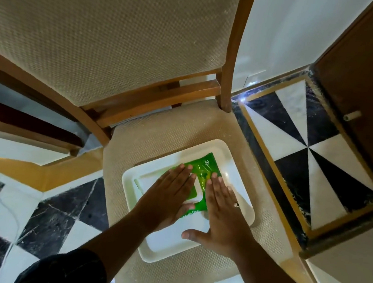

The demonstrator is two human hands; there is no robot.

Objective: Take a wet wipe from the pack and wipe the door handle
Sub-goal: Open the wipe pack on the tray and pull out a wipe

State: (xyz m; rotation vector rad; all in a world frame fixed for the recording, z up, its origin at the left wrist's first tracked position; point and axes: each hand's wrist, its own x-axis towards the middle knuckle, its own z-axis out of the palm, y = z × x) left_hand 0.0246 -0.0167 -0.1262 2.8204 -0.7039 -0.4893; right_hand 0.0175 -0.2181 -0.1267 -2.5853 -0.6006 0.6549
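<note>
A green wet wipe pack [203,171] lies on a white square tray [226,153] that sits on a chair seat. My left hand [167,199] rests flat on the pack's left side, fingers straight and together. On the right side of the pack, my right hand [219,215] also lies flat, thumb spread out over the tray, a ring on one finger. A white flap or label of the pack shows between the two hands. The brown door [372,92] stands at the right; its handle is out of view.
The tray rests on a beige upholstered chair seat [158,133] with a wooden frame and tall backrest [101,27]. The floor has black and white marble tiles [307,150]. A small metal stopper [352,115] sticks out low on the door. A thin white cord [10,209] runs across the floor at left.
</note>
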